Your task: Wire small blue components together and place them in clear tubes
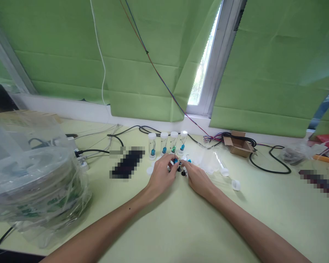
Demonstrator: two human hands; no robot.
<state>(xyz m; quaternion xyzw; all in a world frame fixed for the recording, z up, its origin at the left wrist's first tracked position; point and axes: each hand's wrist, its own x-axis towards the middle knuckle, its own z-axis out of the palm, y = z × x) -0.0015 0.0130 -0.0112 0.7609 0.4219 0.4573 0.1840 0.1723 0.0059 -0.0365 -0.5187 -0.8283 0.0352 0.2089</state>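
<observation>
Blue piece [176,161] sat at the fingertips over the middle of the desk [178,223], just in front of four standing clear tubes [163,141] with white caps. Wrapped roll [41,182] took up the left side and reached close to the desk's near edge; the far edge met the wall below green blinds [148,87]. Room for moving lay chiefly between the forearms and to their right, while the row of tubes bounded it behind the hands.

The left hand [162,171] had its grip closed, thumb and fingers pinching the blue piece. The right hand [199,178] came in from the other side, its fingertips bunched right beside the piece; I could not tell whether that grip held anything. Small black parts [183,173] lay just under the fingertips. Beyond the right fingers was a second blue part [189,161], then a tipped tube [222,166] and, nearer, a loose white cap [236,185]. Cardboard box [238,145] stood farther back, near the black cable [274,171].
</observation>
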